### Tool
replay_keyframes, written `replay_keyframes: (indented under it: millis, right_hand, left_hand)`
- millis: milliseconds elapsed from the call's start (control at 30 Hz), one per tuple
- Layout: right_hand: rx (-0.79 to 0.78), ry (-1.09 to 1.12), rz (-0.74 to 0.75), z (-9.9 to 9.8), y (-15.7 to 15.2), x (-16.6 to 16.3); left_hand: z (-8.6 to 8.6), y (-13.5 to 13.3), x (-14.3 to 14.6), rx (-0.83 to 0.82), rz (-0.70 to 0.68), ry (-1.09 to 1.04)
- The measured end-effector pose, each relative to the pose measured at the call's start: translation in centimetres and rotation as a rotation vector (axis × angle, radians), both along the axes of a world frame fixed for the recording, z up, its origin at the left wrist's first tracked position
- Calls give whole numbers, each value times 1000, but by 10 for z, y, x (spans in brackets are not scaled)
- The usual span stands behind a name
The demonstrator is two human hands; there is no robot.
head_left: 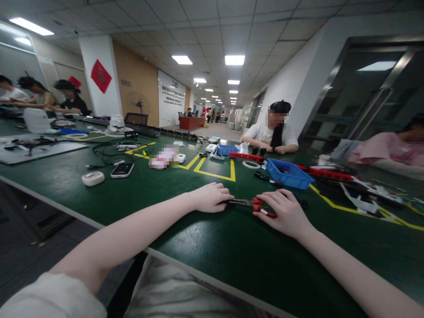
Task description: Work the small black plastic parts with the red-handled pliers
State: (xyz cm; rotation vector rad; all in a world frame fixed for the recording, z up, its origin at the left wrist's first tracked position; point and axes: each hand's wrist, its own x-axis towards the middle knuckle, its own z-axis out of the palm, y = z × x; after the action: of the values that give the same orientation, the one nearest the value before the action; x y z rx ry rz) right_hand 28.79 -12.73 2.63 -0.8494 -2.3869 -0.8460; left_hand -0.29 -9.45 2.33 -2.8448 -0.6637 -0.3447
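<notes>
Long-nosed pliers with red and black handles lie low over the green table, their jaws directed left. My right hand is closed around the handles, which are spread a little apart. At the jaw tips, my left hand pinches with its fingers together. A small dark bit shows between its fingertips and the jaws, too little to name. Whether the jaws grip that bit cannot be made out.
Beyond my right hand stands a blue bin with dark parts inside. A white tape roll, a black-and-white phone-like device and a white case lie about. Across the table sits a person.
</notes>
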Motion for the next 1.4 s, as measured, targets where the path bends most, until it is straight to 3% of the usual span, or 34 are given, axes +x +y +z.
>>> replay_keyframes:
  millis: [900, 1400]
  right_hand:
    - [-107, 80, -27, -4, 0, 0]
    - [-54, 25, -13, -1, -1, -2]
  left_hand:
    - [1, -1, 0, -53, 4, -24]
    - [2, -3, 0, -55, 5, -25]
